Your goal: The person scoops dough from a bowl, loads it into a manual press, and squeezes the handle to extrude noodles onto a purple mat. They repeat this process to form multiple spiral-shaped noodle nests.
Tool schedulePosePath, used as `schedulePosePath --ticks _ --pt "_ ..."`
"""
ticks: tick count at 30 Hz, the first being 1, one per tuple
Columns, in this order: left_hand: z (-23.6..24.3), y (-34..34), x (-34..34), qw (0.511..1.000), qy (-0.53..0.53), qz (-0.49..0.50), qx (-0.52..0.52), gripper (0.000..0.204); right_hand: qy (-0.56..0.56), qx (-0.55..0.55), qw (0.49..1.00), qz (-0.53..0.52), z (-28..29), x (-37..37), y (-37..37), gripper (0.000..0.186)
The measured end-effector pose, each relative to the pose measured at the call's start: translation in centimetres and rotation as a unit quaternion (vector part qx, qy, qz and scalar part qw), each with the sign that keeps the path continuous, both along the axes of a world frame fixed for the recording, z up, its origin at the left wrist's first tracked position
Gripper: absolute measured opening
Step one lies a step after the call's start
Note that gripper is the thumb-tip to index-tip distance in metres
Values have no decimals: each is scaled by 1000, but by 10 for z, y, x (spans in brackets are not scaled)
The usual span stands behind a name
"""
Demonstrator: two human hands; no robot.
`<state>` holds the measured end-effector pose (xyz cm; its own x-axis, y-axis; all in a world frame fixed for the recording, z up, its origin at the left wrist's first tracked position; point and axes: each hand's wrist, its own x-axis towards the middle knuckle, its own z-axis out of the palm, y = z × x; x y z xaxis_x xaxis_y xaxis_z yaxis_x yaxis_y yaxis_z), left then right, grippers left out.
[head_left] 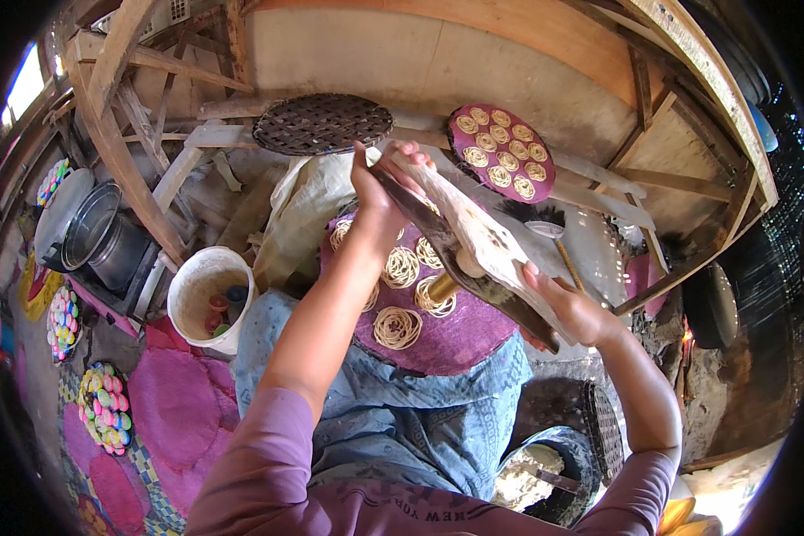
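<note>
Both my hands grip a two-handled wooden noodle press, held slantwise over my lap. Its upper bar is pale and smeared with dough; the lower bar is dark, with a brass-coloured cylinder below it. My left hand is closed round the far end, and my right hand round the near right end. Under the press lies a round tray with purple cloth, resting on my lap. Several coiled nests of pale noodle strands sit on it. The press partly hides some nests.
A dark woven tray and a purple tray of noodle nests stand beyond. Left are a white bucket holding cups and a metal pot. Purple cloths lie lower left. A dark tub of pale dough or flour stands lower right.
</note>
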<state>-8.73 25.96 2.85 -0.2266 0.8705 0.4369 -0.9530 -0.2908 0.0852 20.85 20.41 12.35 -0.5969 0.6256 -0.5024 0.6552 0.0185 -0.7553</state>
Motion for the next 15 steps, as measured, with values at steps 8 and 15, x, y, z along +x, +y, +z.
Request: schedulePosePath --ticks 8,15 --pt "-7 25 22 990 101 -54 -83 77 28 24 998 -50 -26 27 13 71" --pt "-17 -41 47 620 747 -76 -229 73 145 -25 986 -77 -61 54 11 73"
